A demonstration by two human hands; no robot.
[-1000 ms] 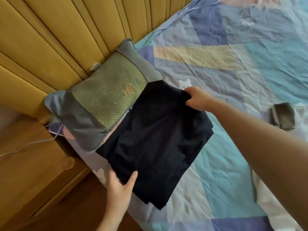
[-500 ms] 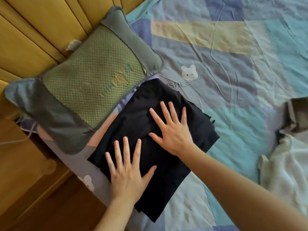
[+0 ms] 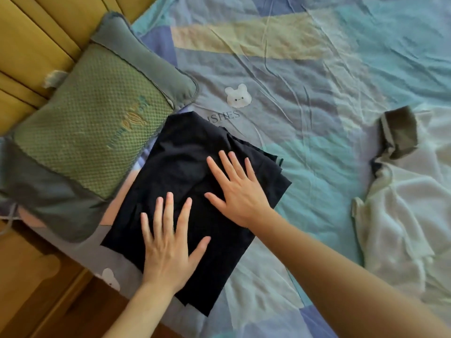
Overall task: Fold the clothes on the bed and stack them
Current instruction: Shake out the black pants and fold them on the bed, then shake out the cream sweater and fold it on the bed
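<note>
Both your left hand (image 3: pixel 168 242) and your right hand (image 3: pixel 238 189) lie flat with fingers spread, pressing on the folded black fabric garment (image 3: pixel 185 172), which sits on the patchwork blue bed sheet (image 3: pixel 305 132) just beside the green quilted pillow (image 3: pixel 92 123). The crumpled white cloth garment with a dark collar (image 3: pixel 400 198) lies well apart from the black garment, on its far side from the pillow. Your right hand is the nearer one, so it looks best placed to reach it.

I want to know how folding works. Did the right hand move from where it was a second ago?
Yes. The right hand left the black garment's far edge near the bear print and came toward the person, now flat on top.
</note>
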